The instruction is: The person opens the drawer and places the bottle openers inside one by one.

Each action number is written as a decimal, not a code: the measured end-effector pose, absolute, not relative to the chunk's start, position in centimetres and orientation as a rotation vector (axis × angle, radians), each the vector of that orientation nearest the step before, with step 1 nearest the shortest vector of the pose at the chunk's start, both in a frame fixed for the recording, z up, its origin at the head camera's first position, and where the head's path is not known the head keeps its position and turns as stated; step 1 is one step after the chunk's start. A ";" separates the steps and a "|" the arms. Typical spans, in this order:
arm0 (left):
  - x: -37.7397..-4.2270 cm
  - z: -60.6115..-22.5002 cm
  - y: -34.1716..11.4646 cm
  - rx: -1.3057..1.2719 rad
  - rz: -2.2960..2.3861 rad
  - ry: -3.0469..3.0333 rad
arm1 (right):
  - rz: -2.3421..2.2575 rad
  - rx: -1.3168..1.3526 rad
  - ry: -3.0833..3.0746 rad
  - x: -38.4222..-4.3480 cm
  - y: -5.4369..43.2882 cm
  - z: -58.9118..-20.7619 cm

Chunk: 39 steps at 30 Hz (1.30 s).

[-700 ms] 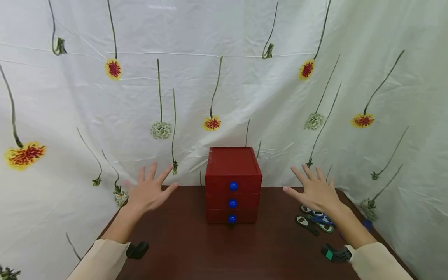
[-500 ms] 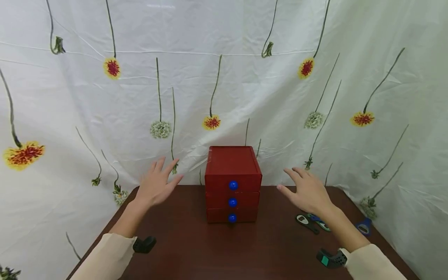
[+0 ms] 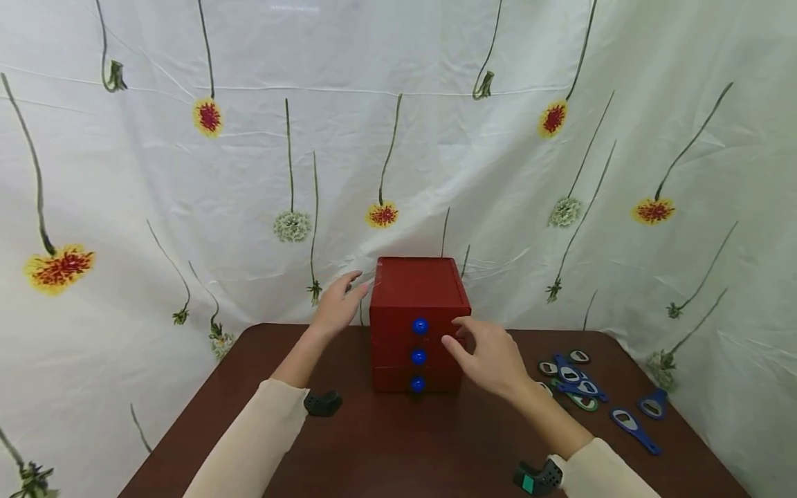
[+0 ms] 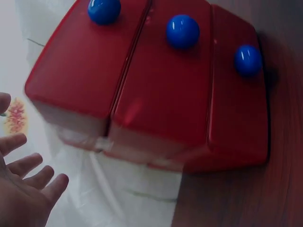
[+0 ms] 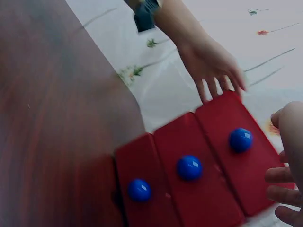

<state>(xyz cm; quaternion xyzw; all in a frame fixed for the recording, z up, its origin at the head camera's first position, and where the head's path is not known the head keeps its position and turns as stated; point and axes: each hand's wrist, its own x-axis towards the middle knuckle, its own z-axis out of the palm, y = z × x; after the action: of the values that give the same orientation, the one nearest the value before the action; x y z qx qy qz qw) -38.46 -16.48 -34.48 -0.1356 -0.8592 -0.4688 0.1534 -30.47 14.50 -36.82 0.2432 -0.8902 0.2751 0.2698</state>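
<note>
A red box with three stacked drawers (image 3: 420,283) stands at the back of the table, a round blue knob (image 3: 420,326) on each drawer front. Just left of its upper edge is my left hand (image 3: 336,306), fingers spread and loosely bent, holding nothing. My right hand (image 3: 492,358) hovers by the box's right front edge, thumb and fingers apart and nothing between them. In the left wrist view, a gap shows between the left hand (image 4: 28,189) and the drawers. The right wrist view has both hands on either side of the box; whether either touches it I cannot tell.
Several bottle openers (image 3: 569,377), blue, green and dark, lie in a loose pile on the right of the brown table (image 3: 398,449). Two blue ones lie apart, nearer the right edge. A white flowered cloth (image 3: 486,159) hangs behind and along the sides.
Both hands have moved inward from wide apart to either side of the red box, their fingers less spread. More bottle openers are uncovered. The view has shifted slightly.
</note>
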 end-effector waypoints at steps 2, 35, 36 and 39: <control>-39.0 -34.7 -15.8 -0.345 -1.468 -2.460 | 0.822 0.645 -2.393 -30.8 13.3 -37.6; -41.9 -37.0 -14.5 -0.381 -2.086 -2.187 | 0.512 0.392 -2.005 -36.4 5.4 -42.1; -42.0 -37.1 -14.5 -0.381 -2.091 -2.185 | 0.509 0.397 -2.008 -36.4 5.4 -42.1; -42.0 -36.8 -14.7 -0.385 -2.098 -2.188 | 0.538 0.418 -2.005 -36.3 5.3 -42.1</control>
<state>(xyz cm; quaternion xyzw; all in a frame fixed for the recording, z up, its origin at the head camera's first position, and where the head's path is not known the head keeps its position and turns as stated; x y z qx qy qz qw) -41.97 -14.73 -36.82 -0.1259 -0.7153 -0.6860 0.0431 -36.27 5.34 -42.05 0.1722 -0.8254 0.2213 0.4901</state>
